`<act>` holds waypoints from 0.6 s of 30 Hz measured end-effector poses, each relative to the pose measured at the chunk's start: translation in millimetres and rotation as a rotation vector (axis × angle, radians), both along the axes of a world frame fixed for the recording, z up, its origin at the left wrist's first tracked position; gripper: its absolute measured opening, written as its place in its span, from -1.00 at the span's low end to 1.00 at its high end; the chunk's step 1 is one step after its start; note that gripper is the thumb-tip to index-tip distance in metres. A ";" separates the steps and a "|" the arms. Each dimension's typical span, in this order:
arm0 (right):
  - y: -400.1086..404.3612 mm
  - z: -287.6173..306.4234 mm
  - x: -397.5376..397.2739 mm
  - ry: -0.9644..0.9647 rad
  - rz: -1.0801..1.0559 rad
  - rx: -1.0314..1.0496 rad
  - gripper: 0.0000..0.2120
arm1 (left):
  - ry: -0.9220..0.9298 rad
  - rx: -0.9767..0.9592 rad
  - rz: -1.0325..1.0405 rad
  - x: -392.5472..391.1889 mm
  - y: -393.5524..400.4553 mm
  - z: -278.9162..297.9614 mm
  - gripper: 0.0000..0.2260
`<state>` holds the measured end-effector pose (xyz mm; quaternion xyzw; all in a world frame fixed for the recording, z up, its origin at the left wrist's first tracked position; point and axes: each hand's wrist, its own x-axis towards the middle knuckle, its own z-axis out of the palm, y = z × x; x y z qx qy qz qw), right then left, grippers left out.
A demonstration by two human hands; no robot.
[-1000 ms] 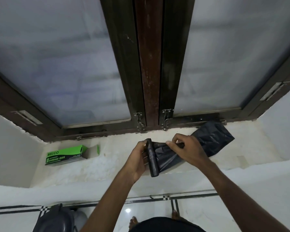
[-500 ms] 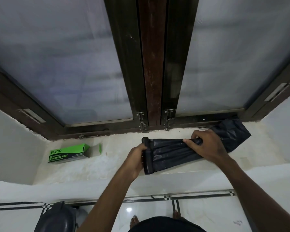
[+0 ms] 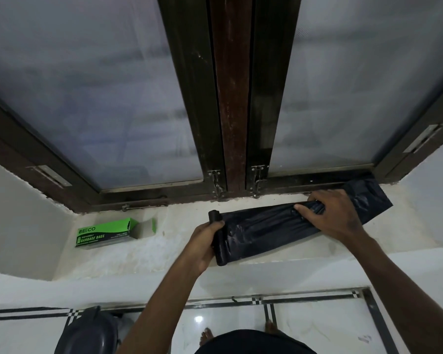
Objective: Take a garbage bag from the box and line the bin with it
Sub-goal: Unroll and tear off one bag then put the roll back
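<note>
A black roll of garbage bags (image 3: 218, 237) lies on the pale window sill (image 3: 179, 249), and my left hand (image 3: 202, 245) grips it. One black bag (image 3: 264, 227) is drawn out flat from the roll to the right. My right hand (image 3: 330, 215) pinches that bag near its far end, whose tail (image 3: 371, 198) reaches toward the window frame. The green garbage bag box (image 3: 105, 232) lies open on the sill to the left. The dark bin (image 3: 87, 333) stands on the floor at the lower left, partly cut off by the frame.
A dark wooden window frame (image 3: 230, 98) with frosted panes and two latches rises behind the sill. White walls close the sill in on both sides. White floor tiles (image 3: 312, 325) with black border lines lie below, where my feet show.
My right hand has pulled the bag further right, unrolling more of it. My left hand has stayed on the roll, which has shifted slightly left on the sill.
</note>
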<state>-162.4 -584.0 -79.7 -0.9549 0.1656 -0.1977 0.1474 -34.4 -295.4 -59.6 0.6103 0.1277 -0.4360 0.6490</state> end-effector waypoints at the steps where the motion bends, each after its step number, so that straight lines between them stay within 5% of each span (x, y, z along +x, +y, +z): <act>1: -2.2 -0.5 -1.2 0.003 -0.012 -0.011 -0.62 | -0.003 0.008 0.000 0.5 1.3 0.4 -0.81; 11: 4.5 10.6 -0.8 0.133 -0.096 -0.131 -0.62 | -0.054 -0.046 -0.063 3.7 5.6 -0.7 -0.82; 15: 54.7 31.8 13.4 -0.020 0.005 0.044 -0.75 | -0.054 -0.055 -0.081 4.1 4.1 -2.5 -0.78; 18: 89.1 29.4 29.9 0.035 0.222 0.270 -0.61 | -0.053 -0.070 -0.095 3.6 2.5 -3.1 -0.75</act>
